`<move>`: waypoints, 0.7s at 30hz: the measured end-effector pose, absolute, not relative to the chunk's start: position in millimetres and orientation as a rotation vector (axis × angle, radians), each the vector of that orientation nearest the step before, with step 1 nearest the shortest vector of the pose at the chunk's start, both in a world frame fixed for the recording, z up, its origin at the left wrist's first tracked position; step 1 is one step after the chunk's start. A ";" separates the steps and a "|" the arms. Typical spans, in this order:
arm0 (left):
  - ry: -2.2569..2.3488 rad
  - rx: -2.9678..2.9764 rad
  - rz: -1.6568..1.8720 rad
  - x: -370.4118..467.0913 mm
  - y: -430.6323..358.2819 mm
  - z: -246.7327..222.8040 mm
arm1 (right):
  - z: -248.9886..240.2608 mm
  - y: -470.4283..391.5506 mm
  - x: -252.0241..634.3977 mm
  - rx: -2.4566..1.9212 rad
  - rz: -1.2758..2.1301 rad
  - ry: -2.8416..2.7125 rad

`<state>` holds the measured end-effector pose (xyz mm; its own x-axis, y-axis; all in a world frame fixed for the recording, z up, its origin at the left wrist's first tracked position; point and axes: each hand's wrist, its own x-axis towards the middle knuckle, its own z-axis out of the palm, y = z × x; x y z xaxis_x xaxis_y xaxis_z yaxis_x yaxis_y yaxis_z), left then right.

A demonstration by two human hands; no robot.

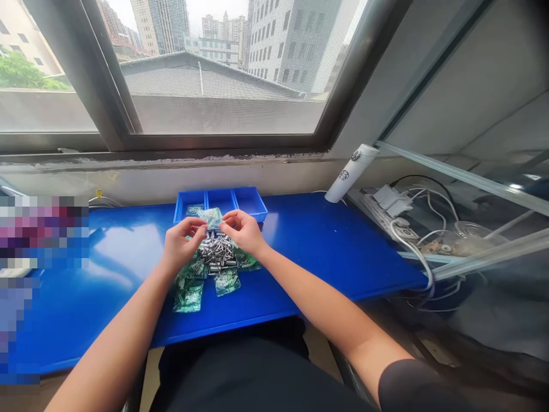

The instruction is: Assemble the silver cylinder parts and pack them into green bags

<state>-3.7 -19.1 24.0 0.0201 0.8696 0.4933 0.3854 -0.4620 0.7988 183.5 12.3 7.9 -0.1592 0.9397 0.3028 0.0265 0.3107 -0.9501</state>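
Between my two hands a small clear, green-tinted plastic bag (210,218) is held up by its sides. My left hand (183,240) pinches its left edge, and the fingers of my right hand (242,230) close on its right edge. Below them lies a heap of metal screws or pins (218,252). Similar green-tinted bags with small parts in them lie around the heap, such as one bag (227,281) in front and another bag (189,297) at front left. Behind my hands stands a blue three-compartment tray (263,216); its left compartment contains similar bags.
The blue table (326,246) runs along under the window. A white bottle (350,173) stands at the back right. Farther right are a power strip (386,209) with cables and a metal shelf frame (472,171). A pixelated patch covers the left edge.
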 end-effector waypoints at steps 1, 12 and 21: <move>1.273 1.870 1.458 -3.4 -18.7 23.4 | 7.7 12.2 183.2 -0.930 1.041 -1.488; 1.265 1.827 1.483 -4.3 -14.7 15.0 | 12.0 11.1 182.8 -0.935 1.056 -1.452; 1.270 1.777 1.454 -3.9 -14.4 17.5 | 6.4 13.4 182.4 -0.908 1.090 -1.479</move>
<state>-3.9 -14.4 17.5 -0.0119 0.8868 0.4621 0.3384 -0.4313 0.8364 182.4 13.4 6.4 -0.1742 0.9390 0.2966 -0.0053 0.3003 -0.9538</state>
